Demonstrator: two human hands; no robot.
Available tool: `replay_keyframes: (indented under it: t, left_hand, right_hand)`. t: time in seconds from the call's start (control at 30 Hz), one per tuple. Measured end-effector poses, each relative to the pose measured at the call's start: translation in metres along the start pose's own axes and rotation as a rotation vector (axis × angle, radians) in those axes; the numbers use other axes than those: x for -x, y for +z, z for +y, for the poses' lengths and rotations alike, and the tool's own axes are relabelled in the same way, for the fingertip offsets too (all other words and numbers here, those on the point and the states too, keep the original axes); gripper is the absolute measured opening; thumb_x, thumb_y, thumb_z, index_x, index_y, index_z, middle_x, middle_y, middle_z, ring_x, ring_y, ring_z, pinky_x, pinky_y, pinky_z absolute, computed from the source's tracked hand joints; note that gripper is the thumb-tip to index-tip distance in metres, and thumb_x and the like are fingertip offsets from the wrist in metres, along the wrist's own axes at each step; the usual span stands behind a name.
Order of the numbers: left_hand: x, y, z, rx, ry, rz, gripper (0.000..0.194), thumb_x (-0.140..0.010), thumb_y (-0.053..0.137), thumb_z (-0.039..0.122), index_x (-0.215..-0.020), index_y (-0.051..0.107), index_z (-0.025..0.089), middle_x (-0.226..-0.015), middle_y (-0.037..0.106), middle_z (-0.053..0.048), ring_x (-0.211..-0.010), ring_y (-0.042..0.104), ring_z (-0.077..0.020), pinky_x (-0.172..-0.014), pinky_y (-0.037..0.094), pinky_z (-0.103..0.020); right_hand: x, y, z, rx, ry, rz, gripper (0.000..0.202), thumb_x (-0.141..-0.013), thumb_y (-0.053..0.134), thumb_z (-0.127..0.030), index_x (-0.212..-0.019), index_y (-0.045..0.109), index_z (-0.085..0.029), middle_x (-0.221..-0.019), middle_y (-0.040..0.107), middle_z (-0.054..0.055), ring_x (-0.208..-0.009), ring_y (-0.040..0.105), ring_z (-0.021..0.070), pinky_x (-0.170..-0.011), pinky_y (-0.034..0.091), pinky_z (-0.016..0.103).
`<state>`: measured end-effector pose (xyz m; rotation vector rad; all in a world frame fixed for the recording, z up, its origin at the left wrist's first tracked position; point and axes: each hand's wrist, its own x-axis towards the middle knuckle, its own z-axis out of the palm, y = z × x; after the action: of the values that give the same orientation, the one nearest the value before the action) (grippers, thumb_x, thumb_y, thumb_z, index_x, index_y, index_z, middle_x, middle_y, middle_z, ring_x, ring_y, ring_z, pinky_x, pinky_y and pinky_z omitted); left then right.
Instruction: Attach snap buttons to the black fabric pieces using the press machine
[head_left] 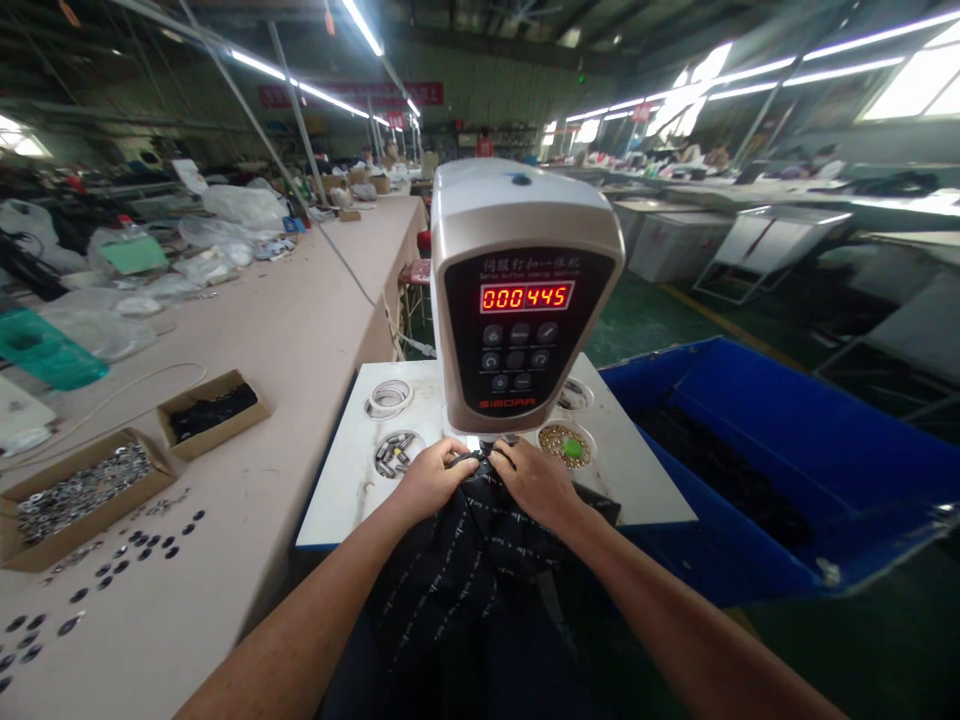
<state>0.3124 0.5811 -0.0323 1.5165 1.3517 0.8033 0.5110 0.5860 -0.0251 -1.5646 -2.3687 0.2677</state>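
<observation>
A dark garment (457, 570) with thin white stripes lies over the front edge of a white machine table (352, 480). My left hand (431, 480) and my right hand (536, 482) both grip its top edge, holding it under the head of a snap button machine (517, 290). The machine's red display reads 000445. Round wells in the table hold small metal parts (395, 452) by my left hand and brass parts (564, 444) by my right hand.
A long beige workbench (300, 330) to the left carries two cardboard boxes, one of silver fasteners (79, 495) and one of black ones (212, 410), plus loose buttons. A blue bin (787, 450) with dark garments stands on the right.
</observation>
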Motion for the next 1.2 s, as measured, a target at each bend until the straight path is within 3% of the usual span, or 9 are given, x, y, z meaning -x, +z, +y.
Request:
replay_keyframes:
  t: [0.23, 0.4, 0.6, 0.83, 1.2]
  left_hand:
    - [0.000, -0.006, 0.004, -0.111, 0.102, -0.028, 0.023, -0.089, 0.057, 0.040, -0.097, 0.065, 0.020, -0.089, 0.068, 0.000, -0.086, 0.061, -0.0194, -0.078, 0.043, -0.029]
    - [0.003, 0.000, 0.000, -0.164, 0.094, 0.025, 0.021, -0.092, 0.052, 0.037, -0.099, 0.062, 0.021, -0.089, 0.067, 0.000, -0.086, 0.061, -0.0197, -0.079, 0.042, -0.030]
    - [0.009, 0.004, 0.001, -0.221, 0.097, 0.064, 0.020, -0.093, 0.052, 0.037, -0.103, 0.062, 0.023, -0.096, 0.069, -0.002, -0.094, 0.063, -0.0222, -0.084, 0.042, -0.032]
    - [0.009, 0.002, 0.001, -0.237, 0.116, 0.055, 0.020, -0.093, 0.052, 0.037, -0.104, 0.062, 0.023, -0.096, 0.070, -0.001, -0.092, 0.064, -0.0216, -0.083, 0.043, -0.032]
    - [0.008, 0.003, -0.006, -0.245, 0.115, 0.073, 0.021, -0.094, 0.050, 0.038, -0.104, 0.062, 0.023, -0.101, 0.071, -0.003, -0.096, 0.064, -0.0234, -0.088, 0.043, -0.033]
  right_hand:
    - [-0.001, 0.011, 0.004, -0.046, 0.063, 0.038, 0.033, -0.104, 0.040, -0.029, -0.129, 0.061, -0.024, -0.118, 0.074, 0.008, -0.103, 0.069, 0.0230, -0.085, 0.045, 0.029]
    - [-0.003, 0.013, 0.006, -0.110, 0.121, 0.076, 0.033, -0.102, 0.044, -0.027, -0.129, 0.064, -0.023, -0.107, 0.078, 0.009, -0.096, 0.072, 0.0233, -0.082, 0.045, 0.028]
    - [0.000, 0.012, 0.006, -0.064, 0.075, 0.054, 0.034, -0.104, 0.041, -0.030, -0.130, 0.062, -0.023, -0.111, 0.077, 0.009, -0.100, 0.072, 0.0229, -0.083, 0.045, 0.027]
    - [-0.002, 0.011, 0.010, 0.030, -0.007, -0.007, 0.034, -0.104, 0.037, -0.029, -0.127, 0.062, -0.022, -0.113, 0.076, 0.009, -0.099, 0.071, 0.0242, -0.081, 0.046, 0.029]
    - [-0.006, 0.010, 0.010, -0.020, 0.041, 0.022, 0.033, -0.105, 0.039, -0.035, -0.111, 0.069, -0.022, -0.097, 0.078, 0.008, -0.090, 0.072, 0.0231, -0.074, 0.043, 0.028]
